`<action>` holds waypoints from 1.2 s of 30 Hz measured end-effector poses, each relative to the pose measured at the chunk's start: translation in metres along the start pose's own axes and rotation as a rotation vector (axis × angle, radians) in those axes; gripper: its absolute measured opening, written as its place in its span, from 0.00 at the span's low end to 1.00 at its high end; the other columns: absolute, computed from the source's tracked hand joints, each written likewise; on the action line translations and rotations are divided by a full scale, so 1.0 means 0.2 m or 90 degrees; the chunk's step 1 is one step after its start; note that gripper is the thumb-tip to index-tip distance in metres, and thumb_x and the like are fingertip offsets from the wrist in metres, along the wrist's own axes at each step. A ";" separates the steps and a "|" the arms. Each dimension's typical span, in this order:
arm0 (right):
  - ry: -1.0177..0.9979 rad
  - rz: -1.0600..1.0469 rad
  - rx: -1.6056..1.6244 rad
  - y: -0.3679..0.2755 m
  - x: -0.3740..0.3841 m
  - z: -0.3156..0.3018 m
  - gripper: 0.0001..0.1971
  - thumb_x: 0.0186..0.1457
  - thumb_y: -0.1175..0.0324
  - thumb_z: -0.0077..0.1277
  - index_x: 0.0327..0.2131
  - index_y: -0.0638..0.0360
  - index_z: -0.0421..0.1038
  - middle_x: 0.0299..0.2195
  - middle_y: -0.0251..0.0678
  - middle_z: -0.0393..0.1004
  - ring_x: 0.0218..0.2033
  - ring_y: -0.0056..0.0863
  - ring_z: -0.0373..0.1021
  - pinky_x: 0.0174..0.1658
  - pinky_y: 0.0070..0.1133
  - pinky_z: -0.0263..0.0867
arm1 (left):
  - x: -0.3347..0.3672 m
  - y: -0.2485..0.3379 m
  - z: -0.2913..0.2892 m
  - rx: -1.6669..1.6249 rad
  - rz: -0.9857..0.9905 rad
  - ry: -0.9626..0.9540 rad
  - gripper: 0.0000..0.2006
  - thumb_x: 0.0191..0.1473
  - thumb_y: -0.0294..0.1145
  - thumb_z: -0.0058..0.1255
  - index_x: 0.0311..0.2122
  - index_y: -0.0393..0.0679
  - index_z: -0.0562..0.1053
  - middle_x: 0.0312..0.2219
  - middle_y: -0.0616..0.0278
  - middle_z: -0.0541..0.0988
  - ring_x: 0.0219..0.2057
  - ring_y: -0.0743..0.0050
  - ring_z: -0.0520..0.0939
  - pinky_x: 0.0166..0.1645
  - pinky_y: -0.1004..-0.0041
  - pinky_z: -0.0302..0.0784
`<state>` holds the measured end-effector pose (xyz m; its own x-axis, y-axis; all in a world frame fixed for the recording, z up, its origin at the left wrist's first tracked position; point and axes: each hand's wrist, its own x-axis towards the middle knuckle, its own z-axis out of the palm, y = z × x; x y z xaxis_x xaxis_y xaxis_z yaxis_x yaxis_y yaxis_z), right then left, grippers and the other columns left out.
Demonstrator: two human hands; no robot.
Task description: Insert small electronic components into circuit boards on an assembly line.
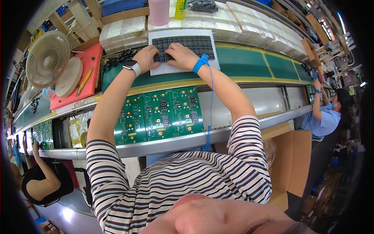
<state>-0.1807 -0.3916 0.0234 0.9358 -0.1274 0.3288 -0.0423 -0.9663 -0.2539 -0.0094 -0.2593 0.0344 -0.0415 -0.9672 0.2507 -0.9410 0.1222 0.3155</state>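
Note:
A white foam sheet [179, 33] carries rows of black seven-segment displays [194, 45] on the green bench. My left hand [146, 58], with a watch on its wrist, rests at the left end of the rows. Its thumb and fingers are apart over the displays. Close beside it, my right hand [181, 57] reaches onto the same rows, thumb and index finger spread. A blue wrist strap [201, 63] with a cord circles that wrist. I see nothing lifted in either hand. Nearer me lies a green circuit board panel [159, 117] with displays and yellow parts, partly behind my left forearm.
White foam blocks [202, 24] line the back, with a pink cup [159, 11] and a yellow bottle [180, 9] on them. A fan [48, 58] stands left. An open carton [298, 160] is at right. Co-workers sit on both sides.

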 end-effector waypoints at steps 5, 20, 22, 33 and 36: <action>-0.021 -0.022 -0.006 0.01 0.02 -0.02 0.21 0.43 0.61 0.59 0.40 0.61 0.70 0.38 0.40 0.67 0.41 0.39 0.65 0.46 0.29 0.63 | 0.02 0.01 -0.05 0.010 -0.002 -0.026 0.18 0.40 0.38 0.59 0.36 0.41 0.71 0.36 0.53 0.73 0.40 0.53 0.75 0.44 0.64 0.72; -0.046 -0.044 0.091 -0.27 0.03 -0.04 0.20 0.47 0.61 0.56 0.42 0.62 0.69 0.39 0.40 0.66 0.40 0.39 0.67 0.43 0.27 0.66 | -0.31 0.07 -0.13 0.021 0.031 0.075 0.21 0.40 0.36 0.51 0.42 0.40 0.69 0.35 0.54 0.71 0.36 0.54 0.75 0.40 0.63 0.73; -0.049 -0.070 0.140 -0.34 0.08 0.01 0.20 0.49 0.62 0.55 0.43 0.63 0.68 0.39 0.41 0.66 0.42 0.38 0.66 0.45 0.25 0.65 | -0.41 0.04 -0.13 0.019 0.029 0.119 0.19 0.43 0.38 0.52 0.41 0.41 0.69 0.34 0.54 0.69 0.33 0.52 0.75 0.37 0.62 0.73; -0.104 -0.088 0.270 -0.64 0.20 0.23 0.22 0.47 0.62 0.58 0.44 0.62 0.67 0.41 0.40 0.66 0.41 0.36 0.67 0.44 0.24 0.66 | -0.84 -0.05 -0.21 -0.063 -0.090 0.102 0.20 0.42 0.43 0.60 0.38 0.40 0.73 0.33 0.57 0.72 0.33 0.56 0.77 0.36 0.66 0.74; -0.107 -0.056 0.219 -0.62 0.21 0.26 0.22 0.46 0.58 0.58 0.42 0.60 0.68 0.42 0.40 0.67 0.41 0.38 0.67 0.44 0.27 0.66 | -0.92 -0.05 -0.24 -0.098 -0.110 0.207 0.19 0.41 0.41 0.61 0.36 0.40 0.73 0.32 0.58 0.73 0.32 0.57 0.78 0.35 0.67 0.75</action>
<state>-0.1183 -0.2661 0.0204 0.9759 0.0188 0.2175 0.1345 -0.8365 -0.5313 0.0245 -0.0716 0.0281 0.2451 -0.8582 0.4511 -0.8627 0.0192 0.5054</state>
